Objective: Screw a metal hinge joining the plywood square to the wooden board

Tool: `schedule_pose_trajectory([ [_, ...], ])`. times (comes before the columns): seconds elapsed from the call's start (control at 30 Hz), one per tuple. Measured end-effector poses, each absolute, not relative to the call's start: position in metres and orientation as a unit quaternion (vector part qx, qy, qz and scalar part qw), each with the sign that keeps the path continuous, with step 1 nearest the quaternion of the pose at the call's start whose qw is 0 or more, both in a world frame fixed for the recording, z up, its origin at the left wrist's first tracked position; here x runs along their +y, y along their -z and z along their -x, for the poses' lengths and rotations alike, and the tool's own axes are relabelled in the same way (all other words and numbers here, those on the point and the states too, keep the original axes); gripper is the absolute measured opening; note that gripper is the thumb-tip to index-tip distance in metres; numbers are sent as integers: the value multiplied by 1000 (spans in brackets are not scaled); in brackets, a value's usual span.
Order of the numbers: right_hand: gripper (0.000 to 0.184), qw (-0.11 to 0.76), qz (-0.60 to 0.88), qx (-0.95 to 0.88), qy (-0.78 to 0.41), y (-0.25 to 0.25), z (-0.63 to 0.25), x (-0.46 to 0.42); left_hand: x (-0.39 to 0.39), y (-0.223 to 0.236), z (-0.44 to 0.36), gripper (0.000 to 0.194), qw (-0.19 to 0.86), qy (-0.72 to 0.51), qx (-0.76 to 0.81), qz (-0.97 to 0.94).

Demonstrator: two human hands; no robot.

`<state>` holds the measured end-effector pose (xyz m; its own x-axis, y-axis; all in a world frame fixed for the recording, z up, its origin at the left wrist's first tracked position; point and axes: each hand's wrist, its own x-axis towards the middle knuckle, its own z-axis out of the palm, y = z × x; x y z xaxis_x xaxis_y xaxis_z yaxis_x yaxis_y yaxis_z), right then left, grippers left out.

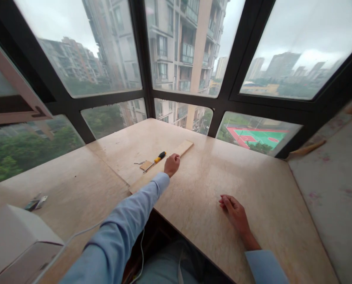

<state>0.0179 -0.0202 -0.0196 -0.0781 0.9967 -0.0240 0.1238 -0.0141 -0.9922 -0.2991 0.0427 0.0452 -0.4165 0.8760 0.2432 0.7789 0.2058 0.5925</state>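
left hand curled over wooden strip on tabletop, can't tell if it grips anything. right hand loosely curled near tabletop edge, contents unclear. screwdriver lies beside strip.

Left arm out long and forward, slanting up from the lower left in a creased, light-blue fabric sleeve, cuff sitting at the wrist. Out at the end, the bare left hand is curled tight, back of the hand upward, thumb side partly hidden. The bare right hand is lower and nearer the body, fingers bent inward, thumb close alongside, bare wrist running back into a matching light-blue sleeve. Any pinch at either hand's fingertips is too small to tell.
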Motion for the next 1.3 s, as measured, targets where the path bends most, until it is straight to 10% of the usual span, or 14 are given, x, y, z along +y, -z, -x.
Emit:
schedule_pose_trajectory([
  [0.27, 34, 523, 462, -565, -441, 11, -24, -25, -8, 6, 140, 27, 324, -469, 593, -568],
  [1.3, 29, 598, 598, -407, -346, 18, -92, -32, -32, 21, 133, 26, 327, -363, 504, -712],
])
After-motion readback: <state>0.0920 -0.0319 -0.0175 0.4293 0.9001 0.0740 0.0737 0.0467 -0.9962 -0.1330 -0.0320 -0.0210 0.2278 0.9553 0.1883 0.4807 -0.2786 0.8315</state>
